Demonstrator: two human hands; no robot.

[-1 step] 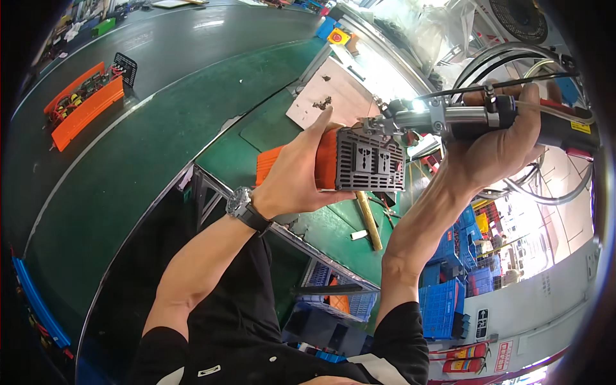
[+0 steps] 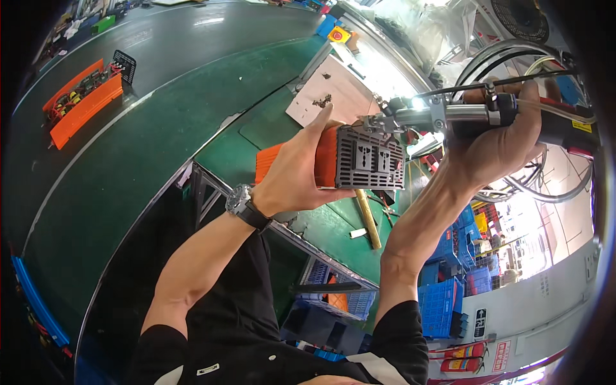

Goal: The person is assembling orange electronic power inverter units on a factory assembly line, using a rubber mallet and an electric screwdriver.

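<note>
My left hand [image 2: 292, 170] is wrapped round an orange power inverter [image 2: 326, 160], fingers on one side and thumb along the other. A black slotted end panel [image 2: 372, 168] with two sockets faces right on it. A wristwatch is on my left wrist. Held in my right hand [image 2: 491, 157] is a powered screwdriver [image 2: 471, 115] with a metal nose and attached hoses, lying sideways. Its nose end is at the panel's upper edge; whether it touches a screw I cannot make out. Small dark screws [image 2: 322, 101] lie on a pale board [image 2: 305, 106] just beyond.
Another orange housing [image 2: 86, 119], its circuitry exposed, rests on the dark surface at left. A yellowish stick [image 2: 367, 221] lies on the green bench [image 2: 256, 138]. An emergency stop button [image 2: 339, 36] is at the back. Blue crates [image 2: 439, 305] and fire extinguishers [image 2: 462, 364] are at lower right.
</note>
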